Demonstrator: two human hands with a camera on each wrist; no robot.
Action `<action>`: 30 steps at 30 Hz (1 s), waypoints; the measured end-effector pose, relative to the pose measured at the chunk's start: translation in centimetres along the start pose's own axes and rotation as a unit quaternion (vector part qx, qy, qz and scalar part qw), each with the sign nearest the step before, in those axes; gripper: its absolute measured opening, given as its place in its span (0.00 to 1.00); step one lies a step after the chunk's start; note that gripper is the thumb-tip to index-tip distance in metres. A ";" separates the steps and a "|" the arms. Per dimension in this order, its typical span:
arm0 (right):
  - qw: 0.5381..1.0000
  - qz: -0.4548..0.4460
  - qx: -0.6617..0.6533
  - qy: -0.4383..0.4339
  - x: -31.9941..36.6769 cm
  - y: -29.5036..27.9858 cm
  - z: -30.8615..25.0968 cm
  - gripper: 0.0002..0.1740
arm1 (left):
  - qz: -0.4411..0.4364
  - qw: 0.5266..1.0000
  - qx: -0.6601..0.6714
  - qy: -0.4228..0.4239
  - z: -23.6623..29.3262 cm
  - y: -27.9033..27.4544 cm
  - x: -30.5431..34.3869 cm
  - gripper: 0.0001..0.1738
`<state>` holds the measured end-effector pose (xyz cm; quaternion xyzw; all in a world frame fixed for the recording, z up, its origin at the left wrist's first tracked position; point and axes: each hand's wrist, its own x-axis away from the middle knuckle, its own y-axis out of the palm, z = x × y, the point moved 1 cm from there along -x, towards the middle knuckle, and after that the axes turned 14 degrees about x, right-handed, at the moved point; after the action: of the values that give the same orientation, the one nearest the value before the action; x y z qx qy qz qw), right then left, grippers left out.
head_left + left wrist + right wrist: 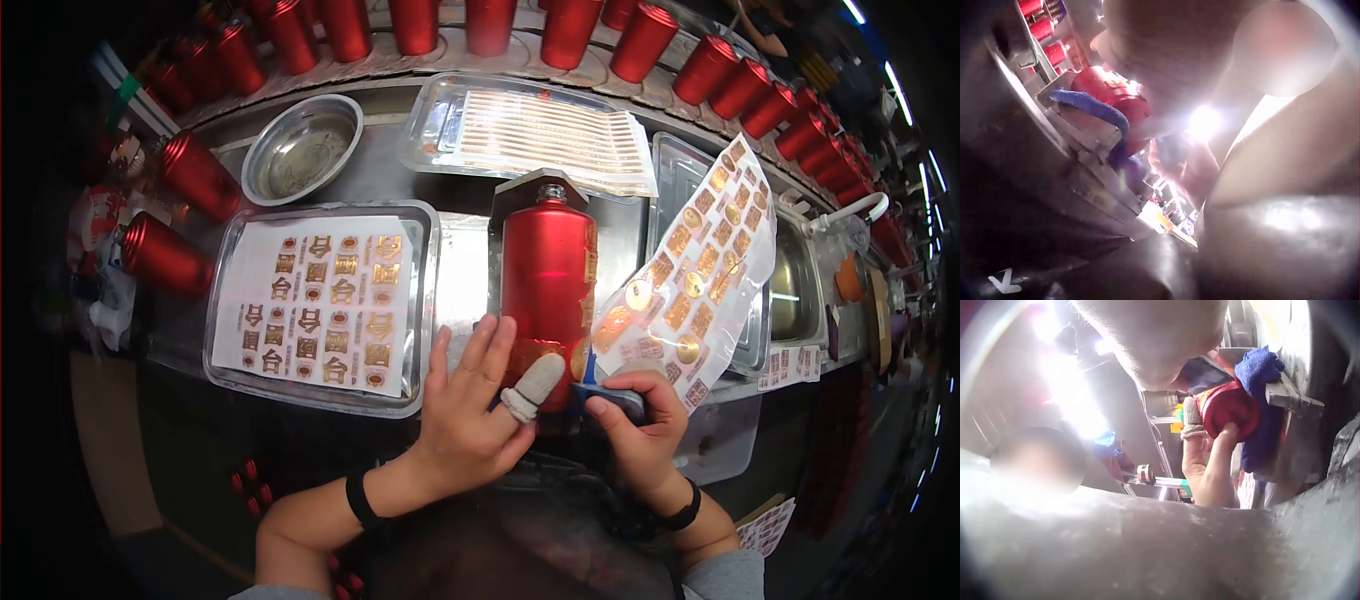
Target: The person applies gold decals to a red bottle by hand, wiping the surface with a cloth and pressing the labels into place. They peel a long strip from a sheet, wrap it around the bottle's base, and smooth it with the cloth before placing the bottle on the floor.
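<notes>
Bottle (pixel 548 260) lies under the left hand's (pixel 462 420) extended fingers as the right hand (pixel 646 432) grips a dark tool (pixel 626 400), apparently smoothing labels, work calling for even pressure.

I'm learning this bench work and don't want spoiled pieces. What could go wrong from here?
The metallic red bottle has a smooth, rounded surface, so it might turn if the left hand, laid on it with straight fingers, eases off.

The dark handheld tool in the right hand is close to the gold decoration and could scuff it.

The clear sheet of gold stickers reaches close to the right hand and might get snagged.
</notes>
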<state>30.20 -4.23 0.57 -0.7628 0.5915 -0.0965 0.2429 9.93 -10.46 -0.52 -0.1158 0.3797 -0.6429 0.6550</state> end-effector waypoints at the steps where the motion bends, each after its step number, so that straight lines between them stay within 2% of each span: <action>1: 1.000 0.008 0.002 0.011 0.1 -0.1 -0.1 0.12 | 0.003 1.000 -0.006 0.005 0.3 0.1 -0.3 0.38; 4: 0.999 0.014 0.008 0.035 0.1 -0.6 -0.6 0.12 | 0.010 0.999 -0.019 0.029 0.7 0.5 -0.8 0.39; 8: 0.999 0.017 -0.020 0.042 -0.2 -0.7 -0.6 0.11 | 0.037 0.999 0.032 -0.012 0.1 0.7 -0.3 0.42; 11: 1.000 -0.014 -0.012 0.019 -1.9 -0.1 -2.2 0.10 | 0.045 0.998 0.047 -0.014 0.1 0.1 -1.5 0.53; 12: 0.999 -0.034 0.014 -0.016 -2.6 0.3 -2.4 0.10 | 0.060 0.998 0.022 0.010 -0.1 0.5 -2.1 0.58; 15: 0.999 -0.018 -0.010 0.044 -3.6 1.0 -0.5 0.09 | 0.041 0.998 -0.028 0.035 0.1 0.7 -3.4 0.59; 16: 0.994 -0.020 -0.041 0.099 -3.8 0.6 0.1 0.09 | 0.070 0.996 0.015 0.044 -0.4 1.0 -3.2 0.58; 17: 0.994 -0.011 -0.048 0.101 -3.8 0.2 1.2 0.09 | 0.068 0.996 0.045 0.032 -0.8 1.1 -2.9 0.58; 20: 0.990 0.025 -0.074 0.116 -2.5 -0.5 2.8 0.08 | 0.049 0.984 0.170 -0.027 -1.8 0.9 -2.1 0.62; 23: 0.974 0.038 -0.158 0.156 -2.2 -1.6 2.1 0.07 | -0.047 0.996 0.049 -0.064 -3.7 0.6 -1.0 0.65; 26: 0.960 -0.026 -0.211 0.181 -2.7 -1.4 4.3 0.07 | 0.028 0.999 -0.016 -0.038 -0.4 0.2 -2.4 0.69; 27: 0.950 -0.055 -0.239 0.193 -2.7 -1.3 4.7 0.08 | 0.033 0.998 0.022 -0.046 -0.4 0.7 -2.6 0.70; 29: 0.949 -0.099 -0.218 0.206 -2.7 -0.9 4.4 0.10 | 0.047 0.992 0.096 -0.061 -0.8 1.6 -2.9 0.72; 30: 0.951 -0.116 -0.201 0.203 -2.5 -0.6 4.4 0.09 | 0.015 0.983 0.147 -0.105 -0.9 1.2 -3.0 0.75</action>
<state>31.88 -0.59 -2.54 -0.8234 0.5432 -0.1554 -0.0534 10.58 -7.20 -0.87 -0.0797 0.2120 -0.6657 0.7110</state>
